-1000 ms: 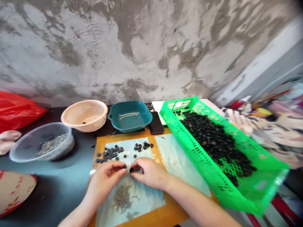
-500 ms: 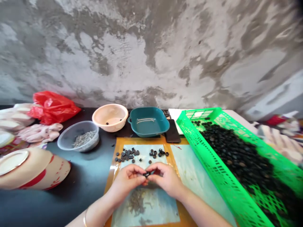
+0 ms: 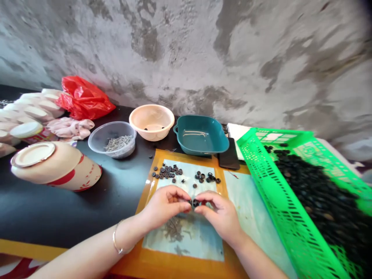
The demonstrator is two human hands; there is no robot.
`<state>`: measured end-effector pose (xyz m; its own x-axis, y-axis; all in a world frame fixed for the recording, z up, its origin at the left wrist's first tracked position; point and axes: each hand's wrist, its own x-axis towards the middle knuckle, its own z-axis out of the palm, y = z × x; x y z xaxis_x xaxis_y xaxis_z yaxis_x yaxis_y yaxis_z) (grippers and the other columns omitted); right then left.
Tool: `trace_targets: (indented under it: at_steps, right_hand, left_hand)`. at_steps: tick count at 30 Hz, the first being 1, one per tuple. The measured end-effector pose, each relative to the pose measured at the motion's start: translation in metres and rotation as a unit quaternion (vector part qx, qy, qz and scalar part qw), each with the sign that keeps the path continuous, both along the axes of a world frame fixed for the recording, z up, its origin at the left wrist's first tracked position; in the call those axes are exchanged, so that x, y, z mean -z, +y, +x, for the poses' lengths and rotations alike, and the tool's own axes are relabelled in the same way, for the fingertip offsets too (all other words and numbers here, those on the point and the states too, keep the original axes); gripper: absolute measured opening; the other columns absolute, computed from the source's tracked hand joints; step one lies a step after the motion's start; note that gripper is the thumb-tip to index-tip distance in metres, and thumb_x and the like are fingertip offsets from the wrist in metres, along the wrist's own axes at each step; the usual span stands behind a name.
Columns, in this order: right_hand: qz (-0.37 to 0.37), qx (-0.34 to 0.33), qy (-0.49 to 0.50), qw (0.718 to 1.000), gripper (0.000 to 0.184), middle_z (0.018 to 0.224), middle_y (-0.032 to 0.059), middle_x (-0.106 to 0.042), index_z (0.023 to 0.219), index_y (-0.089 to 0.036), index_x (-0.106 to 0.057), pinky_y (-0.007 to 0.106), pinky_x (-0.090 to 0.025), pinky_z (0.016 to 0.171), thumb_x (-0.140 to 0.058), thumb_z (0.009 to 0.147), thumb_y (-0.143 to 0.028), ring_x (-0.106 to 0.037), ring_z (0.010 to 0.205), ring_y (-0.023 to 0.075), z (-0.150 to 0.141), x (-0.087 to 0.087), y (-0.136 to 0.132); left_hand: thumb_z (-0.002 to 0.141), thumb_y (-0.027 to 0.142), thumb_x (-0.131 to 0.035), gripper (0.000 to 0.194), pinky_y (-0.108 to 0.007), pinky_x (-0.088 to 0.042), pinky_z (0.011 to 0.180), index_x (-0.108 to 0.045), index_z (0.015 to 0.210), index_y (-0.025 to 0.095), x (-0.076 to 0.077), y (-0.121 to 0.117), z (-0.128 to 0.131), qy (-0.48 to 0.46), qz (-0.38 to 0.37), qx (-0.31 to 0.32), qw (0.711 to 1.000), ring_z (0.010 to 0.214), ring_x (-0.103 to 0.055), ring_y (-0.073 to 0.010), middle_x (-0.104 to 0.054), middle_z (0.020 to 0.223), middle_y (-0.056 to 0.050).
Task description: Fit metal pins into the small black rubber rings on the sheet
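Observation:
My left hand (image 3: 171,205) pinches a small dark piece between thumb and forefinger, mostly hidden by the fingertips. Facing it, my right hand (image 3: 216,211) grips a small black ring (image 3: 196,203) at its fingertips. The two pieces are very close; I cannot tell whether they touch. Both hands are just above a pale blue sheet (image 3: 203,248) on the worktable. Beyond my left hand lie several small black discs with holes (image 3: 168,171). A second group of black rings (image 3: 200,177) lies beyond my right hand. Small metal pins (image 3: 174,228) are heaped below my left hand.
A clear bowl of metal pins (image 3: 95,140), a peach bowl (image 3: 151,135) and a teal dish (image 3: 203,149) stand at the back. On the right is a green basket (image 3: 273,201) of black parts. A dark phone-like slab (image 3: 229,157), cream container (image 3: 66,166) and red bag (image 3: 85,97) stand around.
The view has shifted, so the table things appear farther right and mostly higher. My fingertips have drawn slightly apart, and the black ring in my right hand now shows more clearly.

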<state>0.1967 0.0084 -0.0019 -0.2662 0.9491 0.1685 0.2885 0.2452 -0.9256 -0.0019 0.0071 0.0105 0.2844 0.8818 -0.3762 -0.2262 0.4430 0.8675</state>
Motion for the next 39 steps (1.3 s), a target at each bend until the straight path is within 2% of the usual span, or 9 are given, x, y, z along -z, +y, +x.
trace_targets:
  at_steps: [8, 16, 22, 26, 30, 35, 39]
  right_hand:
    - [0.048, -0.006, -0.028, 0.998, 0.014, 0.08, 0.0003, -0.072, 0.088, -0.024, -0.072, 0.026, -0.054, 0.067, -0.077, 0.076, -0.028, -0.066, 0.069, 0.0151, -0.002, -0.005, 0.0]
    - [0.043, -0.012, -0.033, 0.998, 0.013, 0.08, 0.0023, -0.072, 0.087, -0.024, -0.071, 0.029, -0.055, 0.066, -0.075, 0.078, -0.033, -0.067, 0.069, 0.0172, -0.004, -0.006, 0.001]
    - [0.057, -0.035, -0.021, 0.998, 0.012, 0.076, 0.0003, -0.069, 0.086, -0.024, -0.07, 0.028, -0.052, 0.067, -0.076, 0.078, -0.029, -0.066, 0.07, 0.0165, -0.004, -0.005, 0.001]
    - [0.022, -0.029, -0.027, 0.999, 0.011, 0.07, -0.0017, -0.067, 0.086, -0.024, -0.069, 0.026, -0.051, 0.064, -0.076, 0.078, -0.026, -0.064, 0.064, 0.0145, -0.006, -0.001, -0.002]
    - [-0.036, -0.021, -0.013, 0.999, 0.013, 0.077, -0.0002, -0.072, 0.088, -0.024, -0.07, 0.026, -0.055, 0.066, -0.076, 0.076, -0.025, -0.067, 0.068, 0.0152, -0.009, 0.003, -0.005]
    - [-0.123, -0.05, 0.023, 0.991, 0.019, 0.083, 0.0022, -0.074, 0.093, -0.022, -0.069, 0.029, -0.059, 0.071, -0.074, 0.075, -0.024, -0.071, 0.073, 0.0172, -0.011, 0.001, -0.005]
    - [-0.13, -0.057, -0.002, 0.99, 0.017, 0.083, 0.0026, -0.076, 0.093, -0.022, -0.069, 0.03, -0.059, 0.071, -0.072, 0.076, -0.025, -0.073, 0.074, 0.0183, -0.008, 0.0, -0.006]
  left_hand:
    - [0.059, 0.019, -0.081, 0.022, -0.024, -0.049, 0.063, -0.069, 0.077, 0.014, -0.005, -0.001, 0.0, 0.021, -0.004, 0.005, 1.0, 0.064, -0.065, -0.0127, -0.07, 0.065, 0.0]
    - [0.06, 0.017, -0.08, 0.019, -0.025, -0.049, 0.063, -0.069, 0.076, 0.015, -0.004, 0.0, 0.0, 0.025, -0.006, 0.004, 1.0, 0.063, -0.064, -0.0138, -0.068, 0.064, 0.0]
    - [0.061, 0.018, -0.079, 0.016, -0.025, -0.049, 0.062, -0.07, 0.074, 0.015, -0.005, -0.001, 0.0, 0.02, -0.005, 0.01, 1.0, 0.061, -0.064, -0.0134, -0.069, 0.064, 0.0]
    - [0.063, 0.024, -0.079, 0.015, -0.025, -0.05, 0.061, -0.071, 0.072, 0.015, -0.002, -0.002, 0.001, 0.004, -0.006, 0.011, 1.0, 0.058, -0.063, -0.0136, -0.07, 0.06, -0.001]
    - [0.065, 0.03, -0.078, 0.018, -0.025, -0.049, 0.06, -0.069, 0.07, 0.014, 0.003, -0.001, 0.0, 0.018, 0.004, 0.019, 1.0, 0.055, -0.063, -0.0139, -0.069, 0.058, -0.002]
    - [0.068, 0.035, -0.077, 0.023, -0.025, -0.049, 0.058, -0.068, 0.069, 0.014, 0.006, 0.0, -0.003, 0.038, 0.006, 0.03, 0.999, 0.053, -0.062, -0.0135, -0.069, 0.057, -0.003]
    - [0.066, 0.04, -0.078, 0.029, -0.025, -0.05, 0.056, -0.067, 0.066, 0.013, 0.003, 0.0, -0.002, 0.033, -0.009, 0.038, 0.999, 0.05, -0.061, -0.0127, -0.069, 0.056, -0.003]
